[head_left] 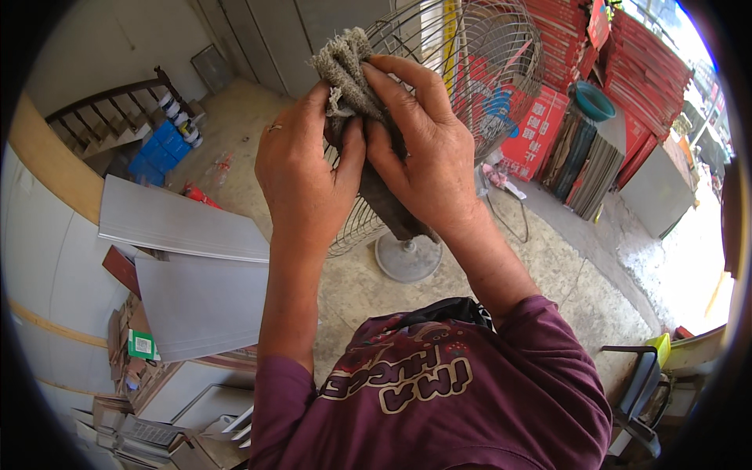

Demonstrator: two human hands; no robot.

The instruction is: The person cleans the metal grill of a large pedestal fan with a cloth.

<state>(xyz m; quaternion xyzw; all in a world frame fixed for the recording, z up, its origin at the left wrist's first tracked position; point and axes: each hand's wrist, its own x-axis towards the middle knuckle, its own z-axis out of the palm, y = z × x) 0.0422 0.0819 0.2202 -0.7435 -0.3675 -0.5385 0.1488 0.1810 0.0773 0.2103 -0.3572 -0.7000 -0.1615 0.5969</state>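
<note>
Both my hands are raised in front of me, close together, gripping a grey, worn rag [345, 72]. My left hand [301, 157], with a ring on one finger, pinches its left side. The fingers of my right hand [427, 133] curl over the other side, and the thumbs nearly meet below the bunched top. A dark strip [392, 205] hangs beneath the hands; I cannot tell if it belongs to the rag. Behind the hands stands a pedestal fan with a wire cage [505, 74] and a round grey base [409, 262]. My hands hide part of the cage.
Grey panels [184, 215] lie to the left. Blue boxes [160, 153] stand by a staircase railing [102, 98] at the far left. Red boards [642, 74], stacked sheets [591, 168] and a green basin [594, 102] are at the far right. A dark chair [638, 384] sits at the near right.
</note>
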